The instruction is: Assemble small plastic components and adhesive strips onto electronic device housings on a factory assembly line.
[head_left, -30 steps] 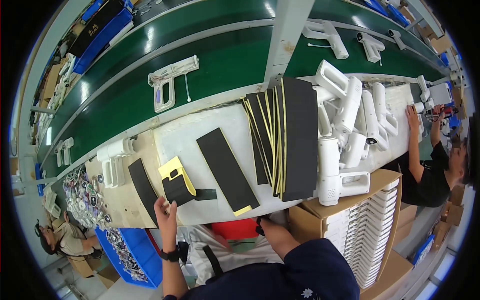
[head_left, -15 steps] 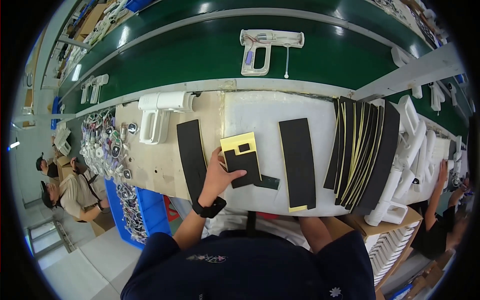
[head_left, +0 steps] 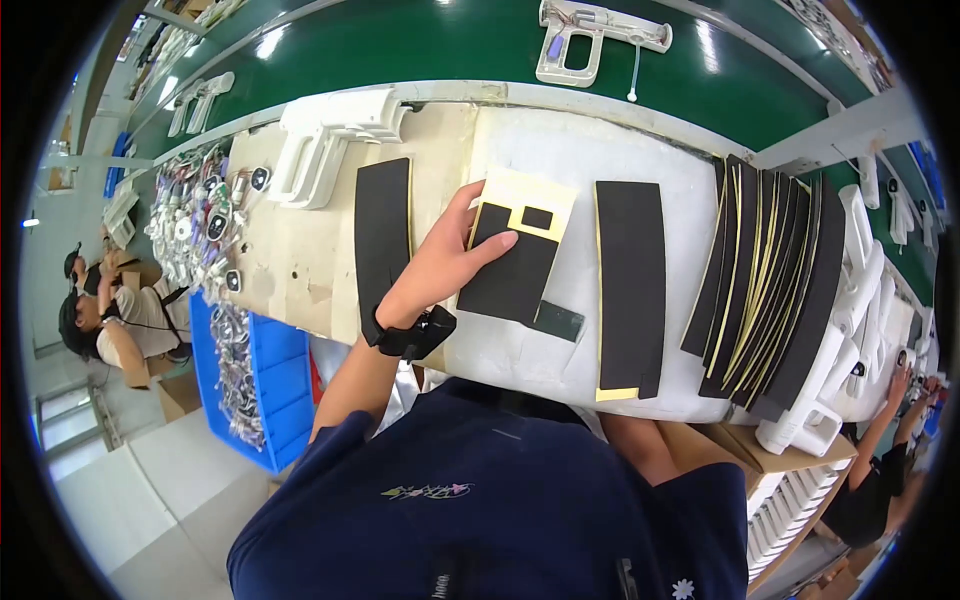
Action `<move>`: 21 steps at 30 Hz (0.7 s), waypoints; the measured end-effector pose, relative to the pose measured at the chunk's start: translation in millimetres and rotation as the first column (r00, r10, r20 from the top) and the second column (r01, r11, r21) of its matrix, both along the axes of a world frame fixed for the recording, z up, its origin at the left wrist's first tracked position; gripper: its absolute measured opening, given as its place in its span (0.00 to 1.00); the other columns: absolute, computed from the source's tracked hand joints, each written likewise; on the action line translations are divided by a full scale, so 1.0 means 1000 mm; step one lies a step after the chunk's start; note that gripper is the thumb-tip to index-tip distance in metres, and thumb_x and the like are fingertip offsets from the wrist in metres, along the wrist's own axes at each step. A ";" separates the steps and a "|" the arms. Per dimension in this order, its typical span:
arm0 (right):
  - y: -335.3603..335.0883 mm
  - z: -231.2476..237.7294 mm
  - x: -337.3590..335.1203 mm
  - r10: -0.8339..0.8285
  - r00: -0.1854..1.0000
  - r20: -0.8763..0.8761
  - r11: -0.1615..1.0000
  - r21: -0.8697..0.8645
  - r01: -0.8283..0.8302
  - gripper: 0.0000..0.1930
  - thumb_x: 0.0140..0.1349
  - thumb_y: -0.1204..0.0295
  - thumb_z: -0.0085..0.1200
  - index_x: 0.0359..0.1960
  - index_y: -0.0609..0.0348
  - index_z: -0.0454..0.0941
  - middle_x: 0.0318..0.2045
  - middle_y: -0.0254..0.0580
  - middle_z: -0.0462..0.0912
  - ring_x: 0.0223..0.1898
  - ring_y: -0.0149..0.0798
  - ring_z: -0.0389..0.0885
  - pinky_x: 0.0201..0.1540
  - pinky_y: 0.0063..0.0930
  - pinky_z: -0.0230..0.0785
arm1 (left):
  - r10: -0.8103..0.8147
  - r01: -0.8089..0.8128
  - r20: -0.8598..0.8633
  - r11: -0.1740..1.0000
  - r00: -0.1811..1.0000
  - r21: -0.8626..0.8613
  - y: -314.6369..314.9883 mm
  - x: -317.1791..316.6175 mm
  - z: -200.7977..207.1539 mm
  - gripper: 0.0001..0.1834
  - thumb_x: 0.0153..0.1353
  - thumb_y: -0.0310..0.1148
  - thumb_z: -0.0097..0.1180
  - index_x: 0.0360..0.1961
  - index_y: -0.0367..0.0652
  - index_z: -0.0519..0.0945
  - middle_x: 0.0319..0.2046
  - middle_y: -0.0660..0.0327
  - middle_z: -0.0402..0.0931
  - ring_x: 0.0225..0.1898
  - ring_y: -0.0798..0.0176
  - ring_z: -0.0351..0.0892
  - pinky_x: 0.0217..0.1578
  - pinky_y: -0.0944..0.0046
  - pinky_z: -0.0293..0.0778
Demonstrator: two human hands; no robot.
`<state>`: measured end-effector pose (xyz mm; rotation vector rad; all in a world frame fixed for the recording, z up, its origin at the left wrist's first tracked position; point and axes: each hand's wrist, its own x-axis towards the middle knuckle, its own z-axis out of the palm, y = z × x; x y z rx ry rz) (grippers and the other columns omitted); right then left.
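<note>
Foam strip [head_left: 383, 228], black and long, lies on the white bench top [head_left: 520, 345] at the left. Just right of it the left hand [head_left: 440, 268] rests flat, fingers spread, on a black foam sheet with yellow backing [head_left: 515, 255]; half a second ago it lay lower, at the sheet's left corner. Further right lies a second black strip [head_left: 630, 285], then a fanned stack of black strips [head_left: 775, 290]. Right hand is hidden below the bench edge; its state cannot be told.
</note>
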<state>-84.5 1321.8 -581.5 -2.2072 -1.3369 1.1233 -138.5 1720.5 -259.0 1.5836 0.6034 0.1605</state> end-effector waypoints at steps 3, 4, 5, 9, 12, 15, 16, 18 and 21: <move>-0.008 0.001 -0.014 0.022 1.000 0.009 0.999 0.023 -0.022 0.21 0.63 0.63 0.47 0.53 0.63 0.75 0.53 0.58 0.77 0.54 0.56 0.75 0.58 0.43 0.66 | 0.054 -0.049 0.073 0.997 0.996 -0.066 -0.009 -0.010 -0.008 0.34 0.63 0.30 0.60 0.65 0.32 0.59 0.52 0.50 0.76 0.53 0.64 0.75 0.52 0.66 0.71; 0.001 0.000 -0.013 -0.009 1.000 0.023 1.000 0.025 0.009 0.21 0.63 0.63 0.47 0.53 0.63 0.75 0.53 0.58 0.77 0.54 0.56 0.75 0.58 0.43 0.66 | 0.011 -0.005 0.093 0.998 0.996 -0.066 -0.008 -0.007 -0.010 0.34 0.63 0.30 0.60 0.65 0.32 0.59 0.52 0.50 0.76 0.53 0.64 0.75 0.52 0.66 0.71; -0.005 -0.001 -0.020 -0.023 0.999 0.026 0.999 0.024 0.023 0.21 0.63 0.63 0.47 0.53 0.63 0.75 0.54 0.58 0.77 0.54 0.56 0.75 0.58 0.43 0.66 | -0.010 0.014 0.106 0.999 0.994 -0.041 -0.010 -0.012 -0.011 0.32 0.63 0.31 0.60 0.63 0.31 0.61 0.52 0.50 0.76 0.52 0.64 0.75 0.52 0.66 0.72; 0.045 0.009 -0.054 -0.092 0.993 0.068 0.996 0.012 0.092 0.21 0.63 0.63 0.47 0.54 0.63 0.75 0.54 0.57 0.77 0.55 0.56 0.75 0.58 0.43 0.66 | -0.064 0.065 0.039 0.997 0.997 -0.030 -0.024 -0.027 0.002 0.28 0.63 0.33 0.60 0.59 0.29 0.67 0.50 0.51 0.77 0.50 0.65 0.77 0.50 0.67 0.73; 0.096 0.178 -0.073 0.198 0.976 0.087 0.980 -0.035 -0.195 0.16 0.64 0.72 0.49 0.51 0.62 0.78 0.50 0.51 0.81 0.52 0.54 0.78 0.55 0.40 0.69 | -0.045 0.035 0.129 0.996 0.991 0.082 -0.014 -0.050 -0.005 0.28 0.63 0.35 0.60 0.59 0.30 0.66 0.48 0.51 0.78 0.46 0.65 0.79 0.46 0.67 0.75; 0.092 0.313 -0.068 0.172 0.972 -0.161 0.888 0.453 -0.082 0.13 0.63 0.72 0.54 0.47 0.61 0.81 0.45 0.49 0.83 0.46 0.51 0.81 0.50 0.38 0.73 | -0.022 0.006 0.172 0.996 0.985 0.089 -0.021 -0.063 0.010 0.31 0.64 0.36 0.60 0.61 0.32 0.60 0.47 0.49 0.78 0.43 0.64 0.81 0.43 0.66 0.77; 0.096 0.356 -0.057 0.180 0.958 -0.223 0.839 0.543 -0.031 0.11 0.64 0.71 0.55 0.45 0.62 0.82 0.41 0.49 0.84 0.43 0.51 0.82 0.49 0.38 0.74 | -0.019 0.005 0.197 0.998 0.980 0.069 -0.024 -0.067 0.014 0.32 0.64 0.36 0.60 0.61 0.33 0.57 0.47 0.48 0.78 0.42 0.64 0.81 0.41 0.66 0.78; 0.107 0.415 -0.031 0.019 0.993 -0.119 0.759 0.648 0.063 0.06 0.63 0.77 0.54 0.39 0.63 0.82 0.36 0.44 0.85 0.37 0.39 0.84 0.43 0.29 0.74 | -0.054 0.040 0.256 0.997 0.965 0.060 -0.026 -0.062 0.016 0.31 0.64 0.35 0.60 0.59 0.36 0.56 0.46 0.47 0.78 0.42 0.63 0.81 0.39 0.66 0.79; 0.165 0.431 0.009 -0.330 0.912 0.245 0.653 0.757 0.032 0.08 0.58 0.75 0.60 0.37 0.66 0.81 0.30 0.43 0.82 0.27 0.34 0.78 0.33 0.24 0.71 | -0.107 0.103 0.325 0.994 0.940 0.028 -0.035 -0.051 0.028 0.30 0.64 0.34 0.60 0.56 0.38 0.54 0.45 0.48 0.78 0.41 0.63 0.81 0.37 0.67 0.79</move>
